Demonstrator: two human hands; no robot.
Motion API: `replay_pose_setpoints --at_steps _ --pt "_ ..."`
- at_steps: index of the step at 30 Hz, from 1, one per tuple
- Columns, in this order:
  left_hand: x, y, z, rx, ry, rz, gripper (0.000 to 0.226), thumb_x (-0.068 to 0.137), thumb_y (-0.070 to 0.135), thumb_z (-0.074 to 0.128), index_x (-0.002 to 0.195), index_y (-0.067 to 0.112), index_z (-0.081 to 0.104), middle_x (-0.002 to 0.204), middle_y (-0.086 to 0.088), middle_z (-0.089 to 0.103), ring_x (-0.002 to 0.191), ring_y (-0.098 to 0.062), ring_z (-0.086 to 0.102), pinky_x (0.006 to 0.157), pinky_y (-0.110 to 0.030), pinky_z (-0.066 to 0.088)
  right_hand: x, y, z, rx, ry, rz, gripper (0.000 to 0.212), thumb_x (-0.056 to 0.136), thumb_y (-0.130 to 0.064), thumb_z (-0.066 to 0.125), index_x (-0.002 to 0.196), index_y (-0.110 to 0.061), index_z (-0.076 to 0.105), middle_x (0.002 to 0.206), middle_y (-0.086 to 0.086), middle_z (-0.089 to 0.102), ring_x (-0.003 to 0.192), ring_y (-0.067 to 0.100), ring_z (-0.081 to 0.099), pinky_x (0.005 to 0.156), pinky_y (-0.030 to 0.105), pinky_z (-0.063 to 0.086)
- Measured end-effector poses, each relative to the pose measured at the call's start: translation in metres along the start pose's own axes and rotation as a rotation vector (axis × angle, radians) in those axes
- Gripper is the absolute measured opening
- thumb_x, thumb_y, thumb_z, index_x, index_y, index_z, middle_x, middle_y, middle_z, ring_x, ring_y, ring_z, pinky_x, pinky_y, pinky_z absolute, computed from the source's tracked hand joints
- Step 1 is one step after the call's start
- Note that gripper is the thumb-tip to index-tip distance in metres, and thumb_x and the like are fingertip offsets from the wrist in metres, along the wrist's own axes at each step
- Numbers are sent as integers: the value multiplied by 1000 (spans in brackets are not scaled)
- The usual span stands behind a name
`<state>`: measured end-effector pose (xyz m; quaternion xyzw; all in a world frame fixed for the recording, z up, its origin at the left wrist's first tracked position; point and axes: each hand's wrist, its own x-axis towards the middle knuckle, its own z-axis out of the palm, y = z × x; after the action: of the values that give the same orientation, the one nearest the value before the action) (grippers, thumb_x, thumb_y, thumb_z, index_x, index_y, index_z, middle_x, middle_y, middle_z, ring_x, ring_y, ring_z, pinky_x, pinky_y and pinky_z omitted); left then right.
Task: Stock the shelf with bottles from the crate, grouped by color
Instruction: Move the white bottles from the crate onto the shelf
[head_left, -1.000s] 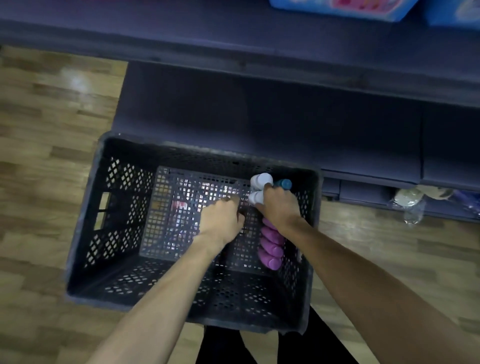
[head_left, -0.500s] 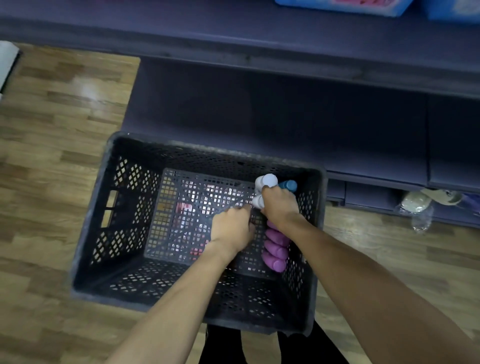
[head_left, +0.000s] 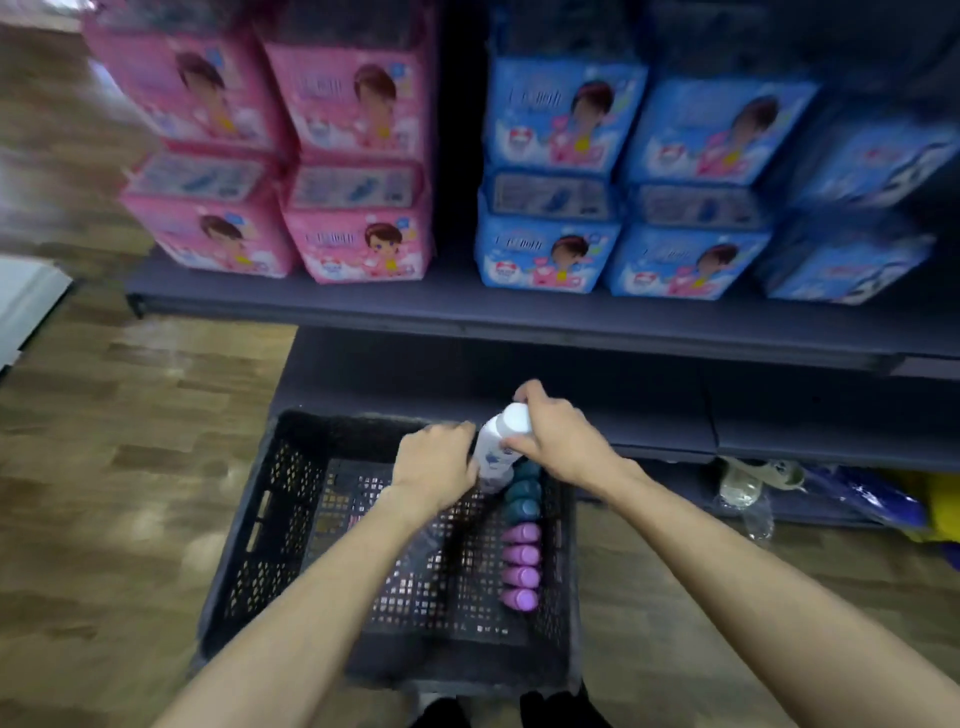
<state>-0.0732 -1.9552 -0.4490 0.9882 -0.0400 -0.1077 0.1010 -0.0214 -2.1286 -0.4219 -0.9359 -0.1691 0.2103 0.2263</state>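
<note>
Both hands on the white plastic bottle (head_left: 493, 451): right hand (head_left: 558, 439) gripping its cap end, left hand (head_left: 439, 465) wrapped around the body, long axis tilted, cap toward 1 o'clock, above the dark perforated plastic crate (head_left: 291, 519).

Shop aisle: shelf (head_left: 467, 306) of stacked packs (head_left: 358, 244).

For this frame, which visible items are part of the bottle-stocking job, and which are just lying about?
Part of the job:
- white bottle, held by left hand and right hand
- teal bottles in the crate
- purple bottles in the crate
- lower shelf

Lying about:
- pink packs
- blue packs
- clear plastic bottle under the shelf
</note>
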Motion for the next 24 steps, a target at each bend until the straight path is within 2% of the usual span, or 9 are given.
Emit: replay_pose_setpoints --at_steps 3,7,10,12,18,24 --pt "-4 9 -40 19 93 84 23 89 35 51 105 19 55 100 -1 64 97 -26 62 68 -34 43 -20 -23 -44 29 87 -87 42 91 -43 66 109 -16 39 91 6 63 81 30 61 71 44 51" --pt "-6 16 -99 38 210 164 19 89 34 49 99 18 54 96 0 63 93 -26 61 64 -34 41 -43 -49 -92 -27 231 -170 40 94 -47 60 111 -16 40 92 2 59 83 27 56 72 42 47" --pt "-6 22 -144 55 300 219 16 86 29 48 96 18 52 95 -1 64 93 -27 61 62 -34 36 -56 -66 -129 5 359 -206 36 95 -48 58 107 -20 39 88 -5 56 79 21 51 66 33 41" --pt "-6 26 -175 69 356 260 19 85 30 50 100 19 53 94 1 64 92 -26 61 63 -34 40 -64 -78 -154 11 438 -231 32 95 -48 59 101 -24 38 83 -9 53 75 18 48 63 29 36" --pt "-9 46 -265 50 583 318 17 86 33 50 96 19 53 86 3 64 83 -23 61 62 -34 44 -92 -119 -224 -23 641 -283 35 94 -49 60 114 -21 55 91 -6 63 82 17 58 73 37 50" --pt "-20 61 -336 105 716 365 20 86 36 54 101 22 54 92 4 68 92 -27 62 68 -35 44 -121 -153 -294 -47 766 -303 40 91 -51 62 117 -20 60 100 0 71 89 22 64 84 42 53"
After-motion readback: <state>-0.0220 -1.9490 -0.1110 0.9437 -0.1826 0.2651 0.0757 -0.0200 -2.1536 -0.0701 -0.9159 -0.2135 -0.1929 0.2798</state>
